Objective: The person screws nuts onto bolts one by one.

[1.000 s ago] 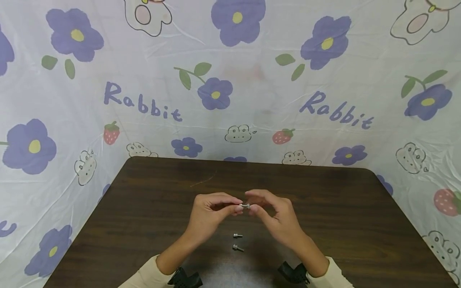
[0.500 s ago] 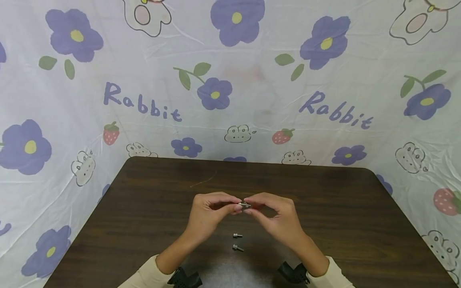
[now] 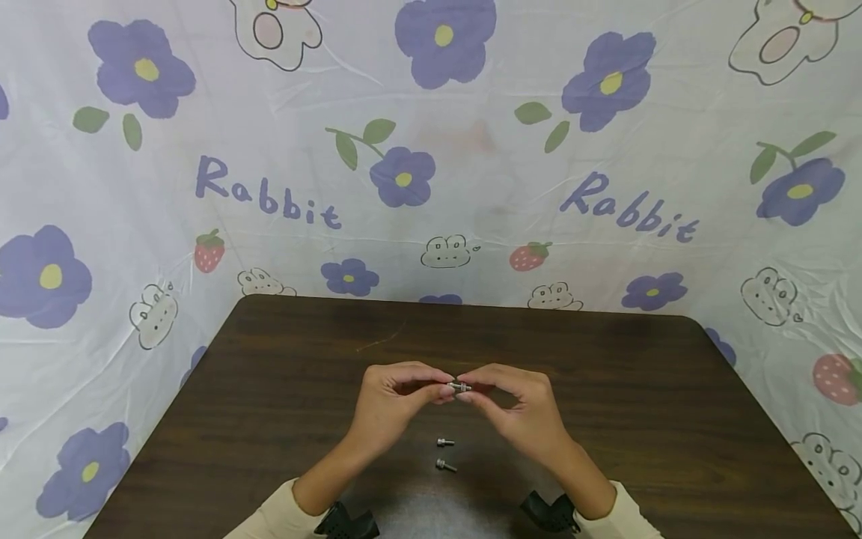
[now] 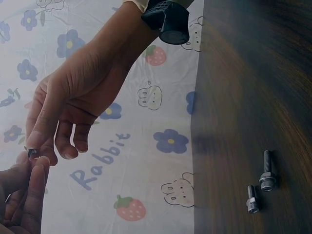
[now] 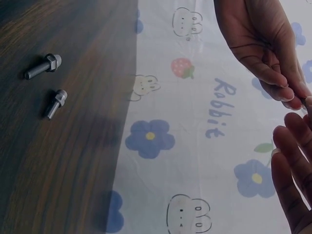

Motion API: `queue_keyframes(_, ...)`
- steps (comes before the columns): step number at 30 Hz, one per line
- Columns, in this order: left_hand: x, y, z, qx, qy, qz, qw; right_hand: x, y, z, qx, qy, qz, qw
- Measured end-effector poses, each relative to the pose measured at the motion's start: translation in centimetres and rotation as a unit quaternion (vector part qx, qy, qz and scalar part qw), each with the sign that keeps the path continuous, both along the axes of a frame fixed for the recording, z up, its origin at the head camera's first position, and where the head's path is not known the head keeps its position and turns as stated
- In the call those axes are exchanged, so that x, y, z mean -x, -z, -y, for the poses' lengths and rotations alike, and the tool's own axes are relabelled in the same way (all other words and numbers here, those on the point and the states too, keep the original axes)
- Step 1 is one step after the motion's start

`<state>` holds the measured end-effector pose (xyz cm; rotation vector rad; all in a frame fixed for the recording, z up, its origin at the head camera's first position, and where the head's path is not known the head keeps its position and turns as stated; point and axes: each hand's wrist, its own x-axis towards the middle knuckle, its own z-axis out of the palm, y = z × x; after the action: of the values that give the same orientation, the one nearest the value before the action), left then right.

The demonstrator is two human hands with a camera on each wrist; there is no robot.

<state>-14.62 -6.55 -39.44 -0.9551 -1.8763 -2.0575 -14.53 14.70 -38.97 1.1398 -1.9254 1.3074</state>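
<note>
Both hands meet over the table around one small silver bolt (image 3: 461,386). My left hand (image 3: 387,400) pinches one end of it between thumb and index finger. From the other side, my right hand (image 3: 528,400) has its thumb and index fingertip round the bolt, near a collar-like piece on it. Fingertips cover much of the bolt in both wrist views. Nearer the person on the table lie two more bolts: a shorter one (image 4: 252,199) and a longer one (image 4: 267,171), each with a thicker ringed part by its head.
The dark wooden table (image 3: 283,344) reaches back to a white cloth (image 3: 485,195) printed with flowers and rabbits. A thin pale thread-like line (image 3: 380,343) shows near the far edge. Black wrist cameras (image 3: 552,512) sit at the cuffs.
The right index finger and thumb have come in to the left and now sit round the bolt; a second ago the index finger stood raised off it. The left hand is nearly still.
</note>
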Motion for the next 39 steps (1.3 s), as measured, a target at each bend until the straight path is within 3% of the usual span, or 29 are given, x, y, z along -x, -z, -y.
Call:
queue_keyframes(11, 0.02, 0.12, -0.05, 0.005, -0.003, -0.016, 0.9999, -0.45, -0.71, 0.28, 0.002, 0.001, 0.014, 1.0)
queue_keyframes(22, -0.2, 0.23, -0.18, 0.001, 0.004, -0.012, 0.9999, -0.07, 0.15, -0.12, -0.008, 0.001, 0.022, 1.0)
queue_keyframes(39, -0.16, 0.46, -0.54, 0.006, -0.002, -0.016, 0.9998, -0.37, 0.11, -0.01, -0.023, 0.006, 0.063, 0.998)
